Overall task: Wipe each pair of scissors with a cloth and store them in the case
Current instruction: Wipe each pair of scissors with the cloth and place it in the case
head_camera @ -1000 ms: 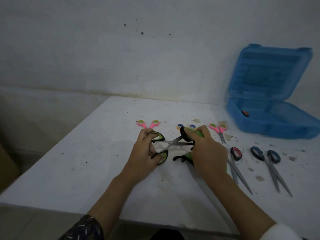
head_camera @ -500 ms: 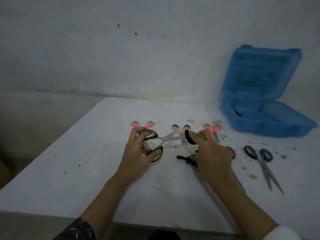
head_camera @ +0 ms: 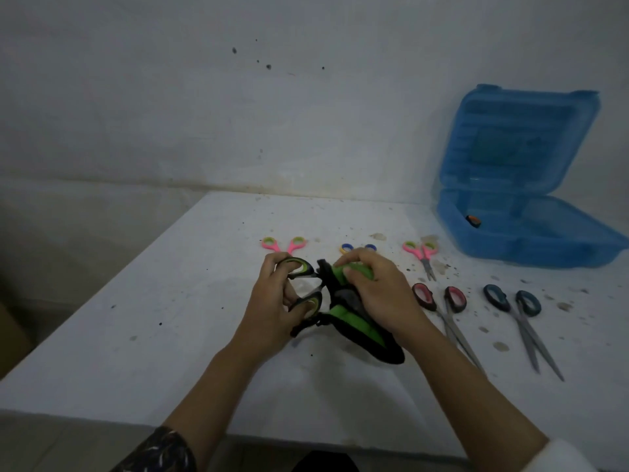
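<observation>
Back toward the handles slides the cloth point(head_camera: 354, 321), covering blades that lay bare a moment ago. Largest first: the bench point(head_camera: 170, 335), then the blue case point(head_camera: 531, 233) open at its far right corner. The right hand point(head_camera: 381, 298) clamps the cloth; left-hand fingers point(head_camera: 299, 308) hook the green-handled scissors point(head_camera: 303, 284) mid-bench. Best pinch flat and stroke tipward, I'd say.

Both hands point(head_camera: 275, 301) point(head_camera: 377, 291) closed, nearly touching, forearms converging.

Soft green-and-black cloth point(head_camera: 354, 321), glossy translucent blue plastic case point(head_camera: 531, 240), dull grey metal scissor blades point(head_camera: 531, 338), matt speckled table point(head_camera: 170, 335).
</observation>
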